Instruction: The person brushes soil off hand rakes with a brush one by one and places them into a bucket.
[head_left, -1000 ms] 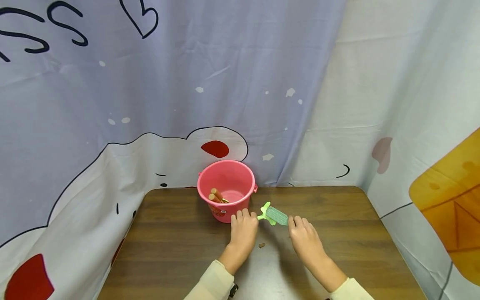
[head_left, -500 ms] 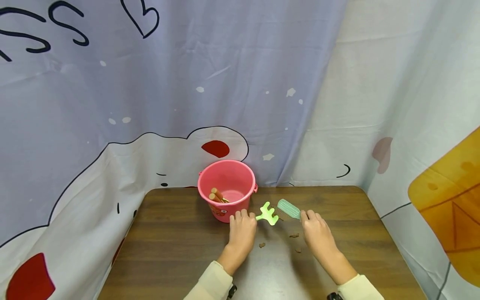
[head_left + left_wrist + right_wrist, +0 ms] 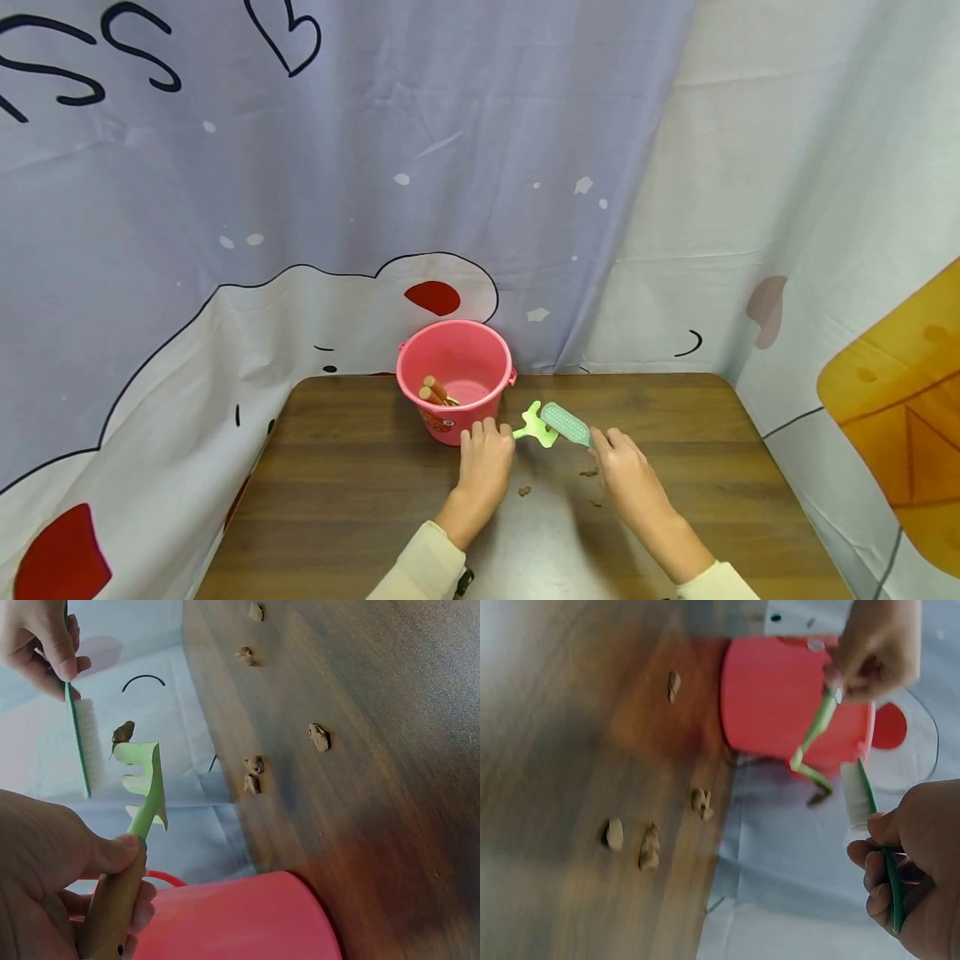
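My left hand (image 3: 486, 465) grips the wooden handle of a small rake (image 3: 154, 784) with a light-green head, held above the table. A brown clump (image 3: 123, 733) clings to the rake's tines. In my right hand (image 3: 628, 473) is a green brush (image 3: 566, 423) with white bristles, pinched by its thin handle. The head view has the brush head just over the rake's right edge; whether they touch I cannot tell. Several brown crumbs (image 3: 319, 737) lie on the wooden table (image 3: 337, 500) beneath both tools.
Close behind my left hand stands a pink bucket (image 3: 487, 392) at the table's back edge. Tools with wooden handles (image 3: 433, 388) lean inside it. A printed curtain (image 3: 337, 183) hangs right behind the table.
The brush has swung right, away from the rake, then back left and over it. More brown crumbs lie in sight near my right hand. My left hand and the rake hardly moved.
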A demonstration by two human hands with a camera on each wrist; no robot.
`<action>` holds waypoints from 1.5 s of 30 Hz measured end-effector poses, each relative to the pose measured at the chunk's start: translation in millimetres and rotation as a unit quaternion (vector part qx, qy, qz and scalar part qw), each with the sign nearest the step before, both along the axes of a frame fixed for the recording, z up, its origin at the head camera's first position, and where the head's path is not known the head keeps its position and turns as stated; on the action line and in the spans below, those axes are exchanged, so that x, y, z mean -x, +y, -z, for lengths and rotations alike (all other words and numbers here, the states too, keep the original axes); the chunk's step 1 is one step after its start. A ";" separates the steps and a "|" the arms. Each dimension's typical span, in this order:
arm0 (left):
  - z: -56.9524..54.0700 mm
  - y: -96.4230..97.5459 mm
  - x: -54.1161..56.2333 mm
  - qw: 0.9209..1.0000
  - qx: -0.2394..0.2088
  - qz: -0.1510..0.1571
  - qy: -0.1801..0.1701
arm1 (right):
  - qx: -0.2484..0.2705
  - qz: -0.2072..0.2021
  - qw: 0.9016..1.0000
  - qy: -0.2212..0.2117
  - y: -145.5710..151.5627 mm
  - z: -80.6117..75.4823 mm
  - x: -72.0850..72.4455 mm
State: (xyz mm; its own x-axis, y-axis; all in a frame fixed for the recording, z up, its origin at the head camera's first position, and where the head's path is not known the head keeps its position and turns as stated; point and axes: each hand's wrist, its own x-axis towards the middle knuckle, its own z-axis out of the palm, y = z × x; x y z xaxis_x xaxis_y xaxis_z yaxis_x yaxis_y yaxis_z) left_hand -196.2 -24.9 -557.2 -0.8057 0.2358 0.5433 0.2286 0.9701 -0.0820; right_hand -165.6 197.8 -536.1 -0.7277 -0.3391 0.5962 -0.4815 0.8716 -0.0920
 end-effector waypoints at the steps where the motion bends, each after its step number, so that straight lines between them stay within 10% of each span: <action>1: -0.7 0.3 -0.1 1.000 0.001 -0.001 -0.005 | -0.007 -0.006 1.000 0.004 -3.4 1.0 -1.4; 16: -2.1 1.6 -1.6 1.000 0.004 0.000 -0.009 | -0.070 0.022 0.997 0.005 -20.8 8.2 -2.7; 45: -0.5 -6.3 -1.0 1.000 0.002 0.011 -0.013 | 0.042 0.013 0.999 -0.030 19.5 8.6 11.5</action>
